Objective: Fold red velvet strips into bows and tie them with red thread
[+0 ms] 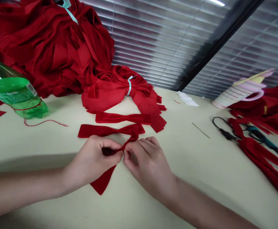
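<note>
Both of my hands meet over the table, pinching one red fabric strip (104,182). My left hand (94,157) grips it between thumb and fingers, and one end hangs down below that hand. Fingertips of my right hand (147,162) are closed on the strip's gathered middle, touching my left fingertips. The upper part of the strip twists up behind my right fingers. Just beyond lie two more red strips, a nearer one (93,130) and a farther one (123,118), both narrowed at the middle.
Tied red fabric bundles (129,86) and a large pile (53,47) stand at the back left. A green bottle (17,92) with red string is left. At right are a striped mug (236,94), a teal-handled tool (260,136) with cables, and more red fabric (272,105).
</note>
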### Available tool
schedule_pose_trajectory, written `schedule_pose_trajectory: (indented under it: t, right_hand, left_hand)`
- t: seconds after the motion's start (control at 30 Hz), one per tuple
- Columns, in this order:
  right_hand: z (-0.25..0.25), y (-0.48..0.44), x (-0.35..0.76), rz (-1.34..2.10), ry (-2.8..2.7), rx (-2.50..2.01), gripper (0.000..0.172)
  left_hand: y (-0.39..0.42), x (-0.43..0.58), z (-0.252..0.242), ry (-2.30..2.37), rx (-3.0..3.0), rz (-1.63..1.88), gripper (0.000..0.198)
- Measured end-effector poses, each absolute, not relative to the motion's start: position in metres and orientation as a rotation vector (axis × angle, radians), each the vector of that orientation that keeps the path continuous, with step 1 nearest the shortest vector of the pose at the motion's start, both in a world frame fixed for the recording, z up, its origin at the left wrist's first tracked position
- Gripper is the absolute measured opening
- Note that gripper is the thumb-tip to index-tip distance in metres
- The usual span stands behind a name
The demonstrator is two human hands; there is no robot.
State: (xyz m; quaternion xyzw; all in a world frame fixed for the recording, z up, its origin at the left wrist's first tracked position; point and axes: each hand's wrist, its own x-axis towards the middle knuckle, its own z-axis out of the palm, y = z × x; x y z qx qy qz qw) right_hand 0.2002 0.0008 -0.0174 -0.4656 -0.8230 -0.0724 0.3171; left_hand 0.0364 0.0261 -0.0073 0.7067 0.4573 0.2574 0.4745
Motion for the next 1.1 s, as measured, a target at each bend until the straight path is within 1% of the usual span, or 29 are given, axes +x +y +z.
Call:
schedule_pose_trajectory:
  t: [0.13, 0.53, 0.87, 1.1]
  right_hand:
    - [-0.0227, 0.0010, 0.1988, -0.163, -2.185, -1.264, 0.020]
    - [-0.0246, 0.0017, 0.1986, -0.229, -2.198, -1.282, 0.019]
    - [-0.0208, 0.0026, 0.1983, 0.096, -2.196, -1.408, 0.015]
    - [-0.0192, 0.0041, 0.1975, 0.163, -2.151, -1.449, 0.016]
  left_hand:
    - [0.0250, 0.0361, -0.0089, 1.155, 1.706, 0.623, 0.018]
    - [0.0245, 0.0361, -0.0113, 1.123, 1.659, 0.675, 0.016]
    - [0.0237, 0.0325, -0.0108, 1.078, 1.655, 0.675, 0.018]
    - [0.0252, 0.0324, -0.0092, 1.067, 1.646, 0.675, 0.018]
